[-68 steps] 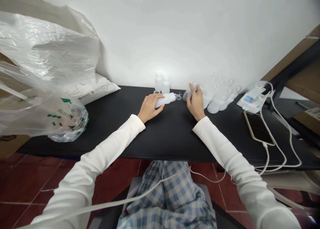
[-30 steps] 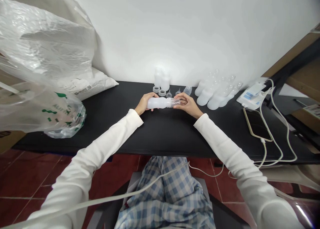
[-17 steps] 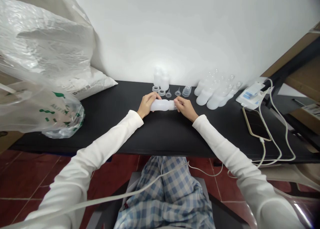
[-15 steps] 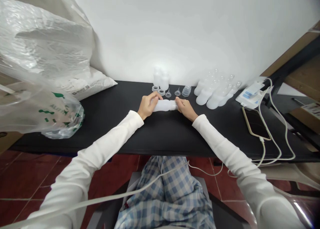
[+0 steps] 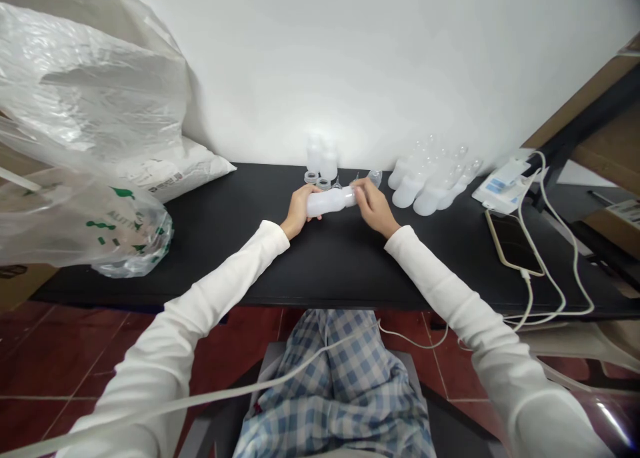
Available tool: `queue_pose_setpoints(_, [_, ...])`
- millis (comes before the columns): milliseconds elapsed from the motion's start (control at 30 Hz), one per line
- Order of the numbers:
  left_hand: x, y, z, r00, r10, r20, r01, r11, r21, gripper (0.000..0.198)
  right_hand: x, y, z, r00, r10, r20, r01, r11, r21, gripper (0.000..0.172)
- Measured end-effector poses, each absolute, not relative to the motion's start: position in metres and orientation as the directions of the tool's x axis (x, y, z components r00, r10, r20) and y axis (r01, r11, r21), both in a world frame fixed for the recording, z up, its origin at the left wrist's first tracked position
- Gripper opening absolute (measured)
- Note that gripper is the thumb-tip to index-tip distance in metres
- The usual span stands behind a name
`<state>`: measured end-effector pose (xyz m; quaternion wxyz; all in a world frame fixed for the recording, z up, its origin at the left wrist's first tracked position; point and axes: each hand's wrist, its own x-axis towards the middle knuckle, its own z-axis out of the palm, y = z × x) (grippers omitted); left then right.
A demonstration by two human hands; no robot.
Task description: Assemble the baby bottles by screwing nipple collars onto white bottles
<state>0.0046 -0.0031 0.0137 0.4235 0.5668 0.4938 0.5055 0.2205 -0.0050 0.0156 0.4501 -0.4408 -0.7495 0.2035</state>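
Note:
A frosted white baby bottle (image 5: 327, 201) lies nearly level in the air over the dark table, its neck end pointing right and tilted slightly upward. My left hand (image 5: 297, 213) is closed around its base. At the neck end, the fingers of my right hand (image 5: 373, 208) close on the clear collar. Just behind the bottle are two clear rings (image 5: 311, 177), clear nipples (image 5: 337, 184) partly covered by the bottle and my hand, and a clear cap (image 5: 375, 177). Two frosted bottle bodies (image 5: 329, 163) stand by the wall.
Several bottles with clear tops (image 5: 426, 201) stand in a group at the right. Beyond them are a white power strip (image 5: 503, 186), a phone (image 5: 514, 243) and looping cables (image 5: 575, 265). Plastic bags (image 5: 130, 225) crowd the left side. A pale cable crosses the lap.
The bottle's neck end has risen and turned a little away from me. My right hand has shifted slightly with it, its fingers now lying over the collar. My left hand still grips the base.

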Motion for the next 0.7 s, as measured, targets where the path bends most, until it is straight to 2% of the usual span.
queue_pose_setpoints(67, [0.004,0.001,0.014,0.047,0.998,-0.05,-0.027,0.052,0.998,0.031,0.22,-0.01,0.017,-0.297,0.775,0.559,0.534,0.62,-0.576,0.054])
queue_pose_setpoints(133, [0.003,0.001,0.014,0.128,0.988,-0.089,-0.076,0.099,0.992,0.03,0.219,-0.013,0.019,-0.314,0.77,0.555,0.592,0.616,-0.519,0.05])
queue_pose_setpoints(267, [0.004,-0.007,0.012,0.223,0.974,0.036,-0.035,-0.029,0.999,0.039,0.22,-0.017,0.025,-0.226,0.815,0.534,0.714,0.512,-0.478,0.046])
queue_pose_setpoints(367, [0.005,-0.015,0.009,0.196,0.962,0.188,0.082,-0.207,0.975,0.046,0.224,-0.015,0.029,-0.15,0.856,0.495,0.738,0.43,-0.52,0.041])
queue_pose_setpoints(433, [0.002,-0.019,0.008,0.194,0.91,0.366,0.256,-0.407,0.877,0.047,0.226,-0.009,0.029,-0.111,0.902,0.416,0.722,0.361,-0.59,0.041])
queue_pose_setpoints(500, [-0.002,-0.021,0.007,0.244,0.818,0.521,0.449,-0.571,0.687,0.046,0.23,-0.001,0.025,-0.101,0.95,0.295,0.698,0.279,-0.659,0.042])
queue_pose_setpoints(600, [-0.005,-0.022,0.005,0.336,0.725,0.601,0.615,-0.652,0.443,0.04,0.234,0.01,0.014,-0.134,0.975,0.18,0.643,0.224,-0.733,0.045])
queue_pose_setpoints(700, [-0.003,-0.02,0.002,0.366,0.685,0.63,0.663,-0.667,0.34,0.035,0.236,0.014,0.003,-0.096,0.983,0.155,0.536,0.183,-0.825,0.045])
